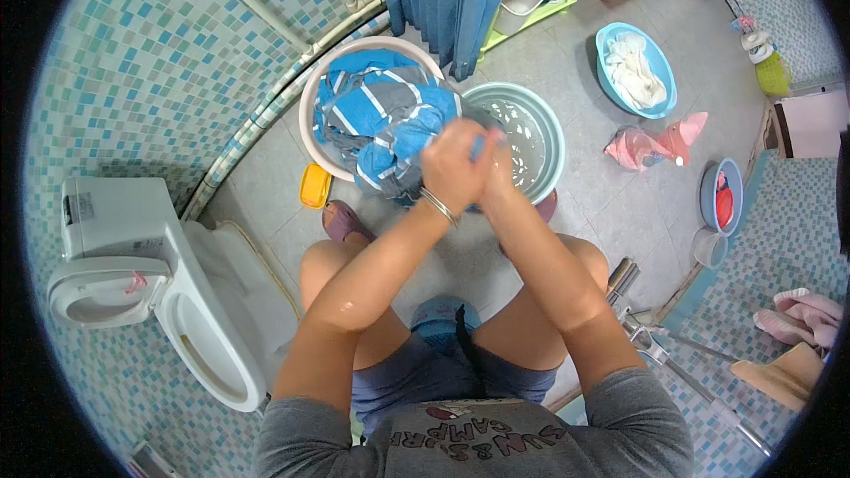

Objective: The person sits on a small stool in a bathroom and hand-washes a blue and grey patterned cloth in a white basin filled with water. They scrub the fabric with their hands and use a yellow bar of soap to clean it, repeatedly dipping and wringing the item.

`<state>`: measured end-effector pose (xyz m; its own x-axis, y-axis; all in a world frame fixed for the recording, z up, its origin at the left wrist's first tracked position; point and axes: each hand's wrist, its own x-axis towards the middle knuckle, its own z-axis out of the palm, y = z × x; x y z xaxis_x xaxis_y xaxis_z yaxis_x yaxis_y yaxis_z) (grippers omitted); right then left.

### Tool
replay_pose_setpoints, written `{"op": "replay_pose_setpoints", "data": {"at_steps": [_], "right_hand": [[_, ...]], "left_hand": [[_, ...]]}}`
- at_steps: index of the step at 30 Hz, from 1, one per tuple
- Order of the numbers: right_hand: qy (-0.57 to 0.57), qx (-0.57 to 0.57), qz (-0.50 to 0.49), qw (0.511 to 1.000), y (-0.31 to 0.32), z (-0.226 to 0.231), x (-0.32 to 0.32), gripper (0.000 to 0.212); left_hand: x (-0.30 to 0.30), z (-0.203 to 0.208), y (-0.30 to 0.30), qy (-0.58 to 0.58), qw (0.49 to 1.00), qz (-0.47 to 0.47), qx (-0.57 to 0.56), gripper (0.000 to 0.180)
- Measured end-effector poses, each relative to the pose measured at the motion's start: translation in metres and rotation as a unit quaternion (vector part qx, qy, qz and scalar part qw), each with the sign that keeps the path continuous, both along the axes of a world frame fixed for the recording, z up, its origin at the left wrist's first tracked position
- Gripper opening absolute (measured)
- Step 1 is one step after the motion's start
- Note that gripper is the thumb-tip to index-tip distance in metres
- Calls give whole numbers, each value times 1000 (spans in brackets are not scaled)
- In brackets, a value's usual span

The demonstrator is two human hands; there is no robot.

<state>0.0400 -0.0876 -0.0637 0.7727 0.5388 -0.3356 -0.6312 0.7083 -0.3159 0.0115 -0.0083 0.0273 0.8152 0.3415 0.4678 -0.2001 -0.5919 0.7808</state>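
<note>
From where I stand, I see a person bent over the tiled floor (593, 212), both hands close together above the near edge of a round basin (560, 142) of water. The left hand (453, 168), a bangle (438, 204) at its wrist, has its fingers curled tight on the cloth, with a bit of blue showing between the hands. The right hand (498, 173) presses beside it, but it is blurred and I cannot tell how its fingers stand. The striped blue and grey cloth (390, 111) lies heaped in the pink tub (307, 124) on the left, spilling over the rim toward the hands. A yellow box (315, 186) sits just beside the tub.
</note>
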Motion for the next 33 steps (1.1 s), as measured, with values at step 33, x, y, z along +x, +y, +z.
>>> {"op": "replay_pose_setpoints", "data": {"at_steps": [33], "right_hand": [[-12,-341,-88,936,33,94,-16,29]], "left_hand": [[19,5,35,103,983,35,-146,12]]}}
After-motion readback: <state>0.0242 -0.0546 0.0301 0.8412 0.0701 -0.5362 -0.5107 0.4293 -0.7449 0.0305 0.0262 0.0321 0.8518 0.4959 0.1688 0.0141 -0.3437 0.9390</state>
